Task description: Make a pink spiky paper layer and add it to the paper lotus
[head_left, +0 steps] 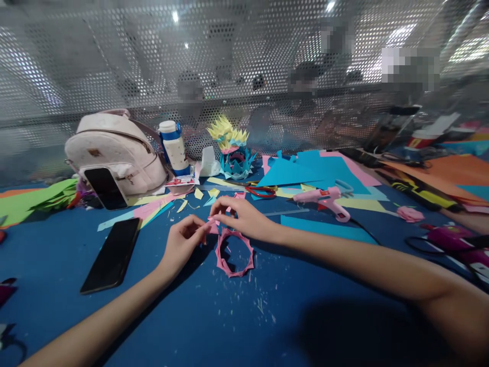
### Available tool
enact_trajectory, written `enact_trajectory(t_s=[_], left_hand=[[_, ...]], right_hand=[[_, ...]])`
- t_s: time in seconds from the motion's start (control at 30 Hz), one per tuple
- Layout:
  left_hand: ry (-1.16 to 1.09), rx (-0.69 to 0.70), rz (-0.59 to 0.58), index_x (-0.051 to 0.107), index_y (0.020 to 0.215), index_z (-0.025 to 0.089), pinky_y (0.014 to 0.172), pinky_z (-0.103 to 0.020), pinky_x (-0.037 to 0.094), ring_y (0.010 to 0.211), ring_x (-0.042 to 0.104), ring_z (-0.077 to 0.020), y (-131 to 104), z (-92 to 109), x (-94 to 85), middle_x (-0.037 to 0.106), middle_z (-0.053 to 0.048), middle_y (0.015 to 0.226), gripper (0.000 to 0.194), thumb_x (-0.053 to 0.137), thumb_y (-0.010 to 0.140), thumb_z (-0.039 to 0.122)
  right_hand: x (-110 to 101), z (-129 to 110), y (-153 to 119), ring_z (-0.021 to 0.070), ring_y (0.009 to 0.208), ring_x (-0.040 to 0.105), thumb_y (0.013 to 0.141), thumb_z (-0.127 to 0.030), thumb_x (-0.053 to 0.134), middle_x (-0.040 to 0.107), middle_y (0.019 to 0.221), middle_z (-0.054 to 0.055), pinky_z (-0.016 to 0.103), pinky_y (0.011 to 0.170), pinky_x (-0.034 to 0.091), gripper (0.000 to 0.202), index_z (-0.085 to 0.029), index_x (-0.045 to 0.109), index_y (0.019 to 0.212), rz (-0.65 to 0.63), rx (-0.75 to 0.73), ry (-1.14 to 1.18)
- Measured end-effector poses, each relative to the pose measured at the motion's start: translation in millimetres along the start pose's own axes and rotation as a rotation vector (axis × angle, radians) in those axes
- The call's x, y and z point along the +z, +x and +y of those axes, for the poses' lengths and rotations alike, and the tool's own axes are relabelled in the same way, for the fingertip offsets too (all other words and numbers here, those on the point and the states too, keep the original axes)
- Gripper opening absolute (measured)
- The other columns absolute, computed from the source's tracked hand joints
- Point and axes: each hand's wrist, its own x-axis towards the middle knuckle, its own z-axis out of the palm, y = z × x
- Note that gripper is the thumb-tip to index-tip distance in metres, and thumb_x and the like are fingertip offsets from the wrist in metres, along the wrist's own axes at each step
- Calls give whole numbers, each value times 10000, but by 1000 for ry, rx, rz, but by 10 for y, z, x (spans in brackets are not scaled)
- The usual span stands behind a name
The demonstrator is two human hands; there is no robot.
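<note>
Left hand [183, 241] and right hand [247, 218] pinch a small pink paper piece [212, 227], just beyond the pink ring [250, 253] on the table [179, 326]; light pressure, matched edges should keep it crisp.

Left of and beyond the grip: pale pink backpack [114, 137], top handle up, small plate on its front; dark-screened smartphone [106, 188] propped upright against it. Second smartphone [110, 256] lies flat to the left of the grip, on the near side, screen dark. Beyond the grip, slightly left: white bottle [175, 150] with blue bands, standing just beside the backpack. Far left: fanned green sheets [46, 198]. Far right, beyond: red-and-white cup [420, 136], contents unclear. Behind everything: perforated metal panel [133, 56], shapes past it blurred. Support: blue tabletop [160, 331].
</note>
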Motion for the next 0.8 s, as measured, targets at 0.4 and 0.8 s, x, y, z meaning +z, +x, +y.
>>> enact_trajectory(t_s=[0.4,0.8], left_hand=[[45,-33,24,632,758,155,531,-205,389,523,510,-88,13,-72,7,572,25,580,226,641,866,353],[91,45,66,641,780,157,540,-203,406,519,520,-85,14,-52,54,572,30,574,206,638,869,342]], right_hand=[[-1026,238,-1689,221,818,569,912,-471,493,613,797,57,346,771,419,347,-200,540,700,386,394,-510],[-1536,880,-1697,232,683,565,771,-561,567,633,738,88,332,615,386,421,-151,649,826,299,700,-645]])
